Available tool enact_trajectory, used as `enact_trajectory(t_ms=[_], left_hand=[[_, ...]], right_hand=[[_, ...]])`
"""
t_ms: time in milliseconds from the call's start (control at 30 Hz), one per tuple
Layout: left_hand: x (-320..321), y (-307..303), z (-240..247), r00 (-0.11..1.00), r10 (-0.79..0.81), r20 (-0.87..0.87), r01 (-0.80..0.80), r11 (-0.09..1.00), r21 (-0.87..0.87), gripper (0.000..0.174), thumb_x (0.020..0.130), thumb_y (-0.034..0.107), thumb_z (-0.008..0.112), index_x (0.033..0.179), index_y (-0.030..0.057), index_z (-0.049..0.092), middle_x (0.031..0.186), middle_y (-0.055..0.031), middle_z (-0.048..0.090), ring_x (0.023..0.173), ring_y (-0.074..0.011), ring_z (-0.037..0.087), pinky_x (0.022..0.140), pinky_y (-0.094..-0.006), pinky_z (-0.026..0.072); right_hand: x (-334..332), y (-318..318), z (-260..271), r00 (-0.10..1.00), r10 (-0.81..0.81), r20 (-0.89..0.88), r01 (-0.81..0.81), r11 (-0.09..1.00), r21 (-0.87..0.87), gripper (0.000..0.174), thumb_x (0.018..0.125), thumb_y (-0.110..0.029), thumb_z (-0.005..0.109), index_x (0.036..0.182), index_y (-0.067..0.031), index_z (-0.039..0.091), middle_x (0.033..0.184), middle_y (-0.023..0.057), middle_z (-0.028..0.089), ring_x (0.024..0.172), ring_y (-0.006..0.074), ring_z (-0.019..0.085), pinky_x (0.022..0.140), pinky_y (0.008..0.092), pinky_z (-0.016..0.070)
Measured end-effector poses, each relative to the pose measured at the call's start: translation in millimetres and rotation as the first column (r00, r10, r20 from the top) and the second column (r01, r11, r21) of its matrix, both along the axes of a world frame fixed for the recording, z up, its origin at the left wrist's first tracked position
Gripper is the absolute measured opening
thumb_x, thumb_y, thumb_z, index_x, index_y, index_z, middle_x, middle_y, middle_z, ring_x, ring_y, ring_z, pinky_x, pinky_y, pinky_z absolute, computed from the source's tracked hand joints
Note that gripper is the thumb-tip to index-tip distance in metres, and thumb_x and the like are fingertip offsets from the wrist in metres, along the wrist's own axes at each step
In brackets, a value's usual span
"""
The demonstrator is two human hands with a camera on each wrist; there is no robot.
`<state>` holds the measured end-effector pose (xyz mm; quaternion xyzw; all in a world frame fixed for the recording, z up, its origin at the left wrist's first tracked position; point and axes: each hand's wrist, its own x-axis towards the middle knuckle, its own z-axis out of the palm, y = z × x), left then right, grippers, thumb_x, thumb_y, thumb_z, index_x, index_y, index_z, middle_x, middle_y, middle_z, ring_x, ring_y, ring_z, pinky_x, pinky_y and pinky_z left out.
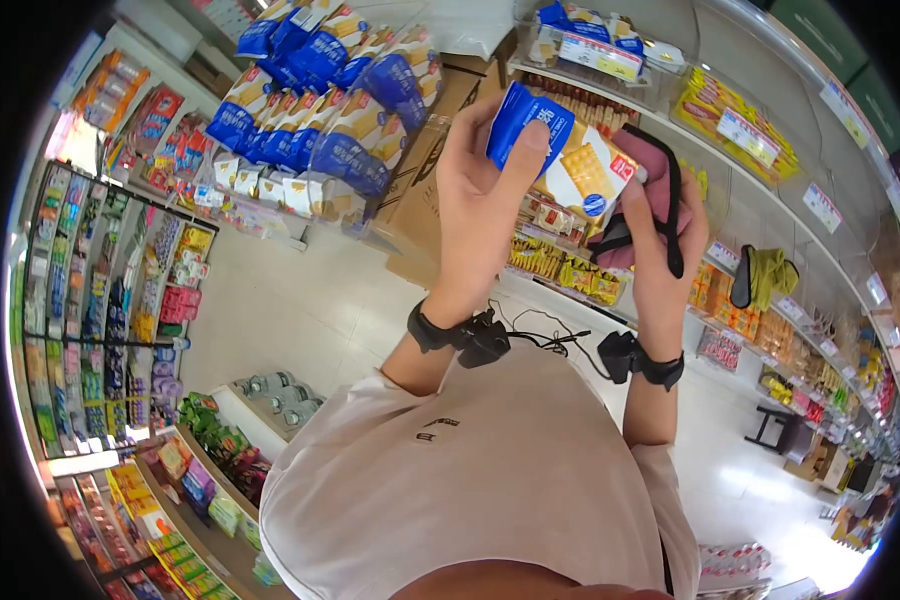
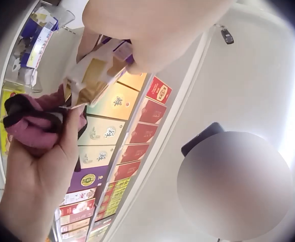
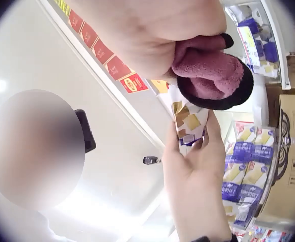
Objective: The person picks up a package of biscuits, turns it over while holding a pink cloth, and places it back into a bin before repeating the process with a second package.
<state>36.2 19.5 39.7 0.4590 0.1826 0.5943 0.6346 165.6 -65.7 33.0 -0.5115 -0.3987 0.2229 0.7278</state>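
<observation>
Left hand (image 1: 475,210) fingers wrapped round cracker pack (image 1: 580,165), right hand (image 1: 660,270) clutching pink cloth (image 1: 653,190), right fingers largely hidden, pack's print unreadable

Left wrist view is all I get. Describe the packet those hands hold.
Observer: Head view: the cracker packet is blue at one end, yellow with a cracker picture at the other; the left hand grips the blue end.
Operator: Tell me about the pink cloth.
Observer: The right hand holds the pink cloth; its black strap crosses the back of that hand's fingers.
Operator: Report what's behind them.
Observer: A stack of matching blue packets, beside a cardboard box.
</observation>
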Motion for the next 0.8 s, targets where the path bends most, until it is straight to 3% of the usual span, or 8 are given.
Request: enact_trajectory(t_ms=[67, 167, 233, 333, 500, 600, 700, 800], left_hand=[[1.0, -3.3, 9.2, 0.989, -0.139, 0.052, 0.143, 0.986, -0.082, 0.041, 0.091, 0.012, 0.071, 0.122, -0.0055, 0.052, 0.112, -0.0106, 0.062, 0.097, -0.0116, 0.061, 0.086, -0.0256, 0.0509], [-5.9, 5.4, -9.6, 0.894, -0.448, -0.024, 0.439, 0.884, -0.162, 0.042, 0.088, 0.010, 0.069, 0.124, -0.0045, 0.052, 0.116, -0.0129, 0.062, 0.104, -0.0169, 0.063, 0.087, -0.0293, 0.0532], [-0.3, 0.5, -13.3, 0.882, -0.465, -0.075, 0.442, 0.871, -0.213, 0.039, 0.090, 0.012, 0.069, 0.123, -0.0013, 0.053, 0.119, -0.0137, 0.064, 0.106, -0.0192, 0.065, 0.086, -0.0321, 0.0549], [4.6, -3.9, -8.2, 0.865, -0.498, 0.066, 0.490, 0.807, -0.329, 0.038, 0.090, 0.013, 0.070, 0.121, -0.0005, 0.054, 0.116, -0.0121, 0.065, 0.104, -0.0203, 0.067, 0.086, -0.0334, 0.0557], [1.0, -10.7, -5.1, 0.806, -0.574, 0.144, 0.585, 0.739, -0.335, 0.041, 0.096, 0.019, 0.065, 0.130, 0.0007, 0.052, 0.119, -0.0132, 0.066, 0.108, -0.0234, 0.067, 0.092, -0.0373, 0.0567], [0.0, -9.5, -7.2, 0.775, -0.613, 0.154, 0.626, 0.711, -0.322, 0.042, 0.097, 0.020, 0.064, 0.133, 0.0020, 0.051, 0.122, -0.0134, 0.065, 0.112, -0.0244, 0.066, 0.091, -0.0405, 0.0581], [0.0, -4.3, -12.3, 0.747, -0.650, 0.139, 0.660, 0.701, -0.270, 0.043, 0.098, 0.022, 0.063, 0.134, 0.0025, 0.050, 0.125, -0.0138, 0.063, 0.114, -0.0248, 0.065, 0.089, -0.0432, 0.0595], [6.2, -8.8, -4.9, 0.802, -0.596, 0.027, 0.590, 0.786, -0.185, 0.043, 0.100, 0.025, 0.061, 0.135, 0.0022, 0.049, 0.127, -0.0144, 0.061, 0.115, -0.0246, 0.064, 0.089, -0.0434, 0.0595]], right_hand=[[17.5, -1.8, -5.3, 0.999, -0.012, 0.034, 0.013, 1.000, -0.003, 0.023, 0.095, -0.012, 0.068, 0.113, -0.0002, 0.059, 0.094, 0.0000, 0.066, 0.083, 0.0036, 0.057, 0.072, 0.0205, 0.0467], [36.2, -3.1, -3.3, 0.881, -0.178, 0.439, 0.138, 0.983, 0.122, 0.022, 0.095, -0.012, 0.068, 0.111, -0.0014, 0.058, 0.088, 0.0001, 0.064, 0.077, 0.0037, 0.054, 0.068, 0.0195, 0.0442], [44.8, -3.2, 0.2, 0.784, -0.210, 0.583, 0.116, 0.974, 0.195, 0.022, 0.094, -0.011, 0.068, 0.112, -0.0009, 0.058, 0.085, 0.0000, 0.063, 0.071, 0.0041, 0.053, 0.062, 0.0193, 0.0436], [37.9, -20.6, 14.8, 0.964, 0.025, 0.265, -0.015, 0.999, -0.041, 0.023, 0.094, -0.013, 0.069, 0.111, -0.0011, 0.059, 0.087, 0.0004, 0.064, 0.075, 0.0057, 0.056, 0.067, 0.0218, 0.0464], [39.8, -20.5, 7.0, 0.995, 0.071, 0.066, -0.077, 0.993, 0.089, 0.029, 0.092, -0.017, 0.071, 0.115, -0.0017, 0.060, 0.093, 0.0006, 0.067, 0.072, 0.0037, 0.060, 0.059, 0.0160, 0.0454], [30.7, -30.3, 21.9, 0.996, 0.087, -0.029, -0.088, 0.996, -0.019, 0.030, 0.092, -0.017, 0.072, 0.115, -0.0011, 0.061, 0.093, 0.0009, 0.066, 0.073, 0.0046, 0.061, 0.058, 0.0175, 0.0471], [39.7, -23.2, 7.3, 0.959, -0.068, 0.275, 0.059, 0.997, 0.044, 0.031, 0.093, -0.018, 0.070, 0.118, -0.0020, 0.060, 0.092, 0.0019, 0.066, 0.071, 0.0059, 0.062, 0.053, 0.0191, 0.0498], [25.0, -28.1, 13.9, 0.969, -0.244, -0.048, 0.245, 0.969, 0.018, 0.032, 0.095, -0.021, 0.068, 0.120, -0.0027, 0.058, 0.091, 0.0028, 0.065, 0.068, 0.0061, 0.062, 0.048, 0.0202, 0.0496]])
